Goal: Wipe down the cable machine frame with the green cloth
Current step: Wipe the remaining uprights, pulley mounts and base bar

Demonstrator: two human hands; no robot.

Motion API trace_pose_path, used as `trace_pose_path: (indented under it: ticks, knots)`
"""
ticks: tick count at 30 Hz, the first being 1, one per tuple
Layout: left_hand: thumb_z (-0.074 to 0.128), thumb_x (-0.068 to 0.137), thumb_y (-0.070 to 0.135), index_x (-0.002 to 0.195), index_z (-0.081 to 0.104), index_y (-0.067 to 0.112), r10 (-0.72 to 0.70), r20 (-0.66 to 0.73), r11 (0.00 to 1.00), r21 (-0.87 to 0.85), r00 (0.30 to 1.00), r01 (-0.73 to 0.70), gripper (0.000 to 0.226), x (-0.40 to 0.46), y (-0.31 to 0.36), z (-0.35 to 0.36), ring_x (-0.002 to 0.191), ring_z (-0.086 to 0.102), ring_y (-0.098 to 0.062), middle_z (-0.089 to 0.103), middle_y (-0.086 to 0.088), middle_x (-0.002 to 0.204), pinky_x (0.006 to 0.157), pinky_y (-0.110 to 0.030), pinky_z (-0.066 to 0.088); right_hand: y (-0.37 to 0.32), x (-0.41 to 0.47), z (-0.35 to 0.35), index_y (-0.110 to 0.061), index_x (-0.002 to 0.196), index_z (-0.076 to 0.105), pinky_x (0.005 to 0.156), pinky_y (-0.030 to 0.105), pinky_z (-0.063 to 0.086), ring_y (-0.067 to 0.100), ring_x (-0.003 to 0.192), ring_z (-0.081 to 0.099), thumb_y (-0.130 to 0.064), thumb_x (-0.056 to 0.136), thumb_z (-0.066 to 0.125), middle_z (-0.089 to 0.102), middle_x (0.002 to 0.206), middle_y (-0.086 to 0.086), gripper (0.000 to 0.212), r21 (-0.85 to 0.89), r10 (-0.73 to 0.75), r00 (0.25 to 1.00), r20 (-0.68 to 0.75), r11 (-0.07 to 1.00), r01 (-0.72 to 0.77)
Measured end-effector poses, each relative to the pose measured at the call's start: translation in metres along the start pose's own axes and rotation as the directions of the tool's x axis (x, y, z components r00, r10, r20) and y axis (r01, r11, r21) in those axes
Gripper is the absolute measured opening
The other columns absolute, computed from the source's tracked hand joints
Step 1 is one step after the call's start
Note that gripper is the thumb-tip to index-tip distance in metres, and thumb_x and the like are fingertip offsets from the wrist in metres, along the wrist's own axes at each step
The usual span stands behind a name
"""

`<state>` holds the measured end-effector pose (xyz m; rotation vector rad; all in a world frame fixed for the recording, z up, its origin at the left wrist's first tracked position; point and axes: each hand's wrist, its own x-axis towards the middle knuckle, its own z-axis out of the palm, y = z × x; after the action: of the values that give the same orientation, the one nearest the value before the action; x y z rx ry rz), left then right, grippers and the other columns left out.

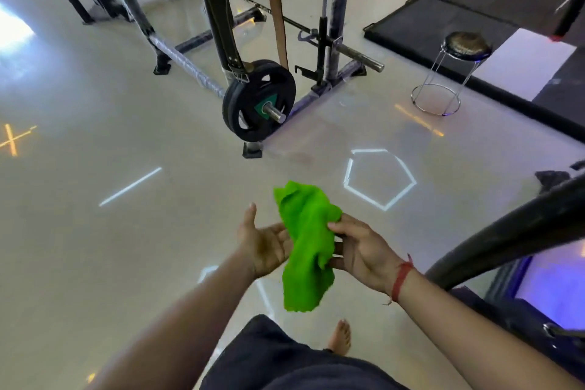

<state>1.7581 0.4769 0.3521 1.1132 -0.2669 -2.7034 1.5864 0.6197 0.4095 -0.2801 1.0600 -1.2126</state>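
Right hand [357, 250] grip pinching crumpled soft green cloth [305, 241], left hand [266, 237] relaxed, palm up

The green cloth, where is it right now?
In the head view the green cloth hangs low in the middle, held between both hands: the right hand pinches it, the open left hand touches its other side.

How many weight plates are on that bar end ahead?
2 weight plates, stacked side by side on the bar end by the frame's foot, straight ahead of the green cloth. More may be hidden behind.
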Motion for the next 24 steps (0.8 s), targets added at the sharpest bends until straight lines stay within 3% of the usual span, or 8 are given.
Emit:
trace_pose_path:
  ticks: [2,5,8,10,15,19,22,24]
  knots:
    - [0.037,0.076,0.090,0.127,0.060,0.002,-0.125,-0.074,0.992,0.015,0.989,0.126,0.104,0.011,-0.021,-0.007,0.090,0.068,-0.033,0.069,-0.015,0.104,0.081,-0.043,0.053,-0.011,0.018,-0.009,-0.011,0.131,0.064,0.078,0.041,0.052,0.032,0.091,0.065,-0.023,0.085,0.060,0.066,0.118,0.017,0.048,0.119,0.065,0.996,-0.069,0.991,-0.056]
    - [0.054,0.084,0.071,0.112,0.069,0.004,-0.102,-0.069,0.987,0.120,0.992,0.110,0.074,0.027,-0.007,0.004,0.088,0.067,-0.029,0.070,-0.012,0.099,0.082,-0.038,0.050,-0.028,0.044,-0.024,-0.002,0.136,0.058,0.080,0.039,0.052,0.028,0.093,0.063,-0.023,0.085,0.062,0.063,0.120,0.017,0.056,0.181,0.158,0.979,-0.130,0.974,-0.133]
    - [0.069,0.087,0.030,0.122,0.065,0.005,-0.048,0.017,0.949,0.312,0.999,0.040,0.044,0.052,0.035,0.023,0.094,0.070,-0.028,0.070,-0.015,0.112,0.081,-0.037,0.057,-0.051,0.069,-0.029,-0.010,0.139,0.056,0.080,0.036,0.054,0.027,0.098,0.064,-0.011,0.085,0.067,0.065,0.122,0.015,0.055,0.131,0.147,0.978,-0.145,0.983,-0.128]
    - [0.069,0.088,0.014,0.142,0.051,0.004,-0.044,0.135,0.909,0.417,0.990,-0.016,0.058,0.073,0.072,0.034,0.119,0.062,-0.038,0.061,-0.023,0.135,0.100,-0.048,0.053,-0.070,0.086,-0.027,-0.023,0.135,0.059,0.082,0.036,0.054,0.025,0.101,0.066,-0.007,0.087,0.066,0.068,0.124,0.010,0.051,0.016,0.101,0.981,-0.165,0.995,-0.100]
    - [0.069,0.073,-0.009,0.147,0.044,0.011,0.241,0.323,0.767,0.514,0.915,-0.384,0.080,0.102,0.174,0.086,0.110,0.062,-0.035,0.061,-0.023,0.121,0.092,-0.044,0.053,-0.137,0.116,-0.018,-0.034,0.106,0.080,0.098,0.037,0.055,0.012,0.107,0.068,-0.015,0.080,0.078,0.076,0.112,-0.004,0.032,-0.432,-0.450,0.885,-0.116,0.825,0.363]
    - [0.085,0.065,0.004,0.145,0.044,0.008,0.212,0.509,0.600,0.606,0.834,-0.522,0.090,0.128,0.218,0.130,0.093,0.067,-0.018,0.068,-0.009,0.103,0.082,-0.033,0.055,-0.172,0.136,-0.018,-0.040,0.099,0.080,0.093,0.024,0.052,0.004,0.108,0.067,-0.039,0.084,0.078,0.075,0.111,-0.015,0.015,-0.490,-0.647,0.762,-0.022,0.671,0.556]
    - [0.080,0.070,-0.001,0.152,0.036,0.018,0.069,0.501,0.515,0.723,0.862,-0.461,0.095,0.154,0.236,0.156,0.109,0.064,-0.021,0.064,-0.005,0.121,0.086,-0.034,0.056,-0.181,0.156,-0.039,-0.028,0.084,0.082,0.095,0.054,0.053,0.029,0.115,0.066,0.016,0.080,0.064,0.074,0.115,0.004,0.048,-0.577,-0.688,0.724,-0.049,0.611,0.542]
    - [0.075,0.077,0.001,0.139,0.058,0.025,-0.016,0.555,0.371,0.776,0.832,-0.511,0.068,0.166,0.246,0.176,0.120,0.061,-0.026,0.063,-0.006,0.130,0.099,-0.041,0.053,-0.192,0.164,-0.049,-0.025,0.078,0.082,0.097,0.062,0.050,0.032,0.118,0.063,0.030,0.067,0.039,0.073,0.114,0.005,0.070,-0.654,-0.710,0.690,-0.141,0.590,0.473]
